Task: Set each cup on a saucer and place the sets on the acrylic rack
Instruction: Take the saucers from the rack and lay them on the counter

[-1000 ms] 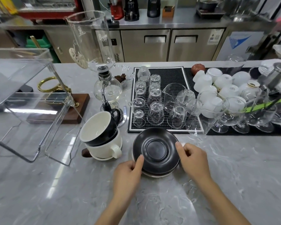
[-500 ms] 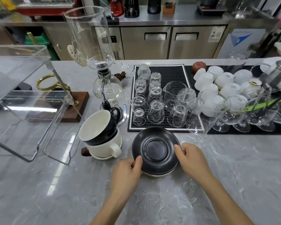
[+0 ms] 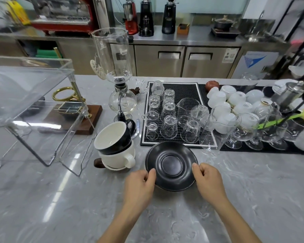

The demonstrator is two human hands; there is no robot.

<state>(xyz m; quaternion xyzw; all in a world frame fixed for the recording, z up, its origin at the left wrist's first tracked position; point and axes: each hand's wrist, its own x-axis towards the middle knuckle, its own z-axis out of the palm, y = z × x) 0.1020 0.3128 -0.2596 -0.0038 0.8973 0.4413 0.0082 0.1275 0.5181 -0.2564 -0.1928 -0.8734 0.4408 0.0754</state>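
Both hands hold the black saucer [image 3: 171, 165] by its rim over the grey marble counter [image 3: 244, 181]. The left hand [image 3: 139, 185] has its fingers curled at the saucer's left edge with the thumb on top; the right hand [image 3: 209, 179] pinches the right edge the same way. The saucer appears tilted, its near edge raised. Whether another saucer lies under it cannot be told. Just left of it stands a pile of cups: a black cup [image 3: 112, 137] with a white inside sits tilted in a white cup [image 3: 118, 156]. Further left, the clear acrylic rack [image 3: 42, 109] stands on the counter. Beyond the saucer, a black mat [image 3: 179, 90] carries upturned glasses [image 3: 168, 127].
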